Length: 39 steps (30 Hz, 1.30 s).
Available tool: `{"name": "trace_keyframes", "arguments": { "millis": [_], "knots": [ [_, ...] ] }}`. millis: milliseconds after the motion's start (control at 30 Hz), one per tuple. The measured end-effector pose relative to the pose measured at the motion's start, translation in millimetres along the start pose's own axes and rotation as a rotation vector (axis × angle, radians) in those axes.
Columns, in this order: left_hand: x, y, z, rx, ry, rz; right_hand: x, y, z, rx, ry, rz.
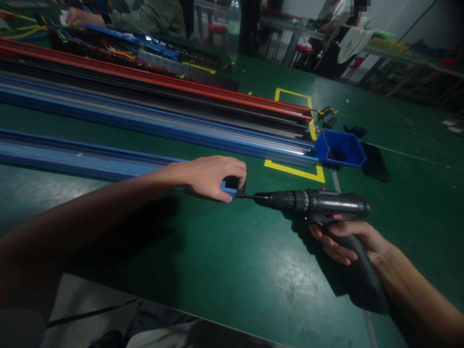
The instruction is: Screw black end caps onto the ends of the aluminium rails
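Note:
My right hand (344,241) is wrapped round the grip of a black cordless drill (322,203) that lies level, its chuck pointing left. A long thin bit (255,196) runs from the chuck to the end of a blue metal rail (108,162). My left hand (217,176) grips that end from above, fingers curled over the far side and thumb on the near side. Close to the bit tip, a small dark piece (239,191) shows at the rail's end; its kind is hard to make out.
Behind lie more blue rails (181,130), black ones and an orange-red rail (163,77). A blue bin (340,147) stands at their right end beside a dark flat object (377,162). Bundled wires (119,50), a bottle (234,29) and another person's hand (81,17) are farther back.

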<state>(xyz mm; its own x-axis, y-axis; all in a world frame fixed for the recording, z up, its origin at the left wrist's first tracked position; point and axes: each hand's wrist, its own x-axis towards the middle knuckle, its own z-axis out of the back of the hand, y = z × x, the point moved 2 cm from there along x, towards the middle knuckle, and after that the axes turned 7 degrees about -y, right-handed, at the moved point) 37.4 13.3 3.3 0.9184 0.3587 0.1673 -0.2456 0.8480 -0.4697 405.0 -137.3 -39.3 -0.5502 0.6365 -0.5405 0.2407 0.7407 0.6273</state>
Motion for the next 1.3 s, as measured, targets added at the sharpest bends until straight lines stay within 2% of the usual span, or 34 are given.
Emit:
{"name": "trace_keyframes", "arguments": {
  "millis": [200,933,1300],
  "knots": [
    [0.0,-0.1,0.1,-0.001,-0.001,-0.002,-0.2,-2.4,2.0,0.006,0.018,0.029],
    [0.5,0.8,-0.6,-0.008,-0.002,-0.017,0.4,2.2,-3.0,-0.006,-0.006,-0.006],
    [0.6,-0.4,0.2,-0.006,-0.011,-0.004,-0.7,-0.7,2.7,-0.010,-0.009,-0.011]
  ]
}}
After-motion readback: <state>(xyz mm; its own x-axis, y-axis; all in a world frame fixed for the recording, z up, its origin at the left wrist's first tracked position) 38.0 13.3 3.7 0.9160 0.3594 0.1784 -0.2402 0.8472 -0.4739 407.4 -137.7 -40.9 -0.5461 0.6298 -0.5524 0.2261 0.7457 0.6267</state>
